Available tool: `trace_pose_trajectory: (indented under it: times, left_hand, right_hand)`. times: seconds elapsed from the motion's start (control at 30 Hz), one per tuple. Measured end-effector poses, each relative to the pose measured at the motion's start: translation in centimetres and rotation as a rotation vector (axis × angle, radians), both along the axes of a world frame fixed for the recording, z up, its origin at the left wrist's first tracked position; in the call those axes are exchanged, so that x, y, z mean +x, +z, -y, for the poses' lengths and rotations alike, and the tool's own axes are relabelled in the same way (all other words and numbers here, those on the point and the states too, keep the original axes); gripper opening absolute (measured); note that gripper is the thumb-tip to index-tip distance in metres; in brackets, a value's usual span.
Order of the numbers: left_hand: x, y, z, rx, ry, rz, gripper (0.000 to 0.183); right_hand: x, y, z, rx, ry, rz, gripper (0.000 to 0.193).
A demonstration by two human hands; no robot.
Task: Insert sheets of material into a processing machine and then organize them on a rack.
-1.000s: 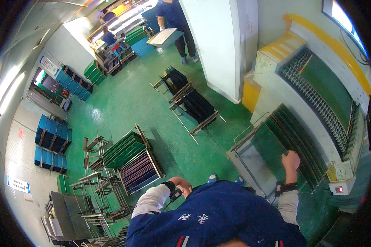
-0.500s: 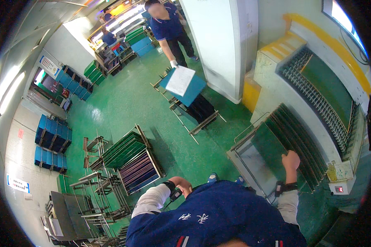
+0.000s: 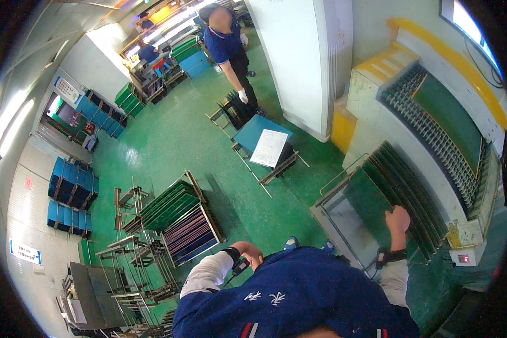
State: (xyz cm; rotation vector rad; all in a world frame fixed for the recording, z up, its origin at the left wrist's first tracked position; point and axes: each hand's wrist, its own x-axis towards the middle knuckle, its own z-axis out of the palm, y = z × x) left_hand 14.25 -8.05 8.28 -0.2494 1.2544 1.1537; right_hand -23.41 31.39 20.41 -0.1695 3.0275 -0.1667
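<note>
My right hand is closed at the edge of a dark green panel, its fingers curled there. That panel leans in front of several similar upright panels in a metal-framed rack at my right. My left hand is bent in against the front of my blue shirt, near my waist. Its fingers are mostly hidden, and nothing shows in it. Dark bands with small devices are strapped round both wrists.
A roller conveyor machine with a green panel on it stands right. Ahead, a rack carries a blue panel and a white sheet, beside a standing co-worker. Racks of green panels and metal frames stand left.
The co-worker's gloved hand has let go of the white sheet and drawn back. Sheet and blue panel now lie nearer me and further right on the rack. My hands have not visibly moved.
</note>
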Motion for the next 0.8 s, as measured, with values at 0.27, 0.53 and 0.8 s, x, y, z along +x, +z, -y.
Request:
trace_pose_trajectory:
  times: [0.27, 0.53, 0.8]
  left_hand:
    - [-0.1, -0.5, 0.1, 0.012, 0.0, 0.024, 0.04]
    - [-0.5, -0.1, 0.3, 0.048, -0.134, -0.02, 0.053]
    - [-1.9, 3.6, -0.1, 0.014, -0.149, -0.022, 0.055]
  right_hand:
    - [0.2, 1.2, 0.5, 0.013, -0.013, 0.026, 0.032]
    - [0.2, 1.6, 0.8, 0.023, -0.009, 0.018, 0.032]
    - [0.1, 1.4, 0.7, 0.015, -0.027, 0.042, 0.035]
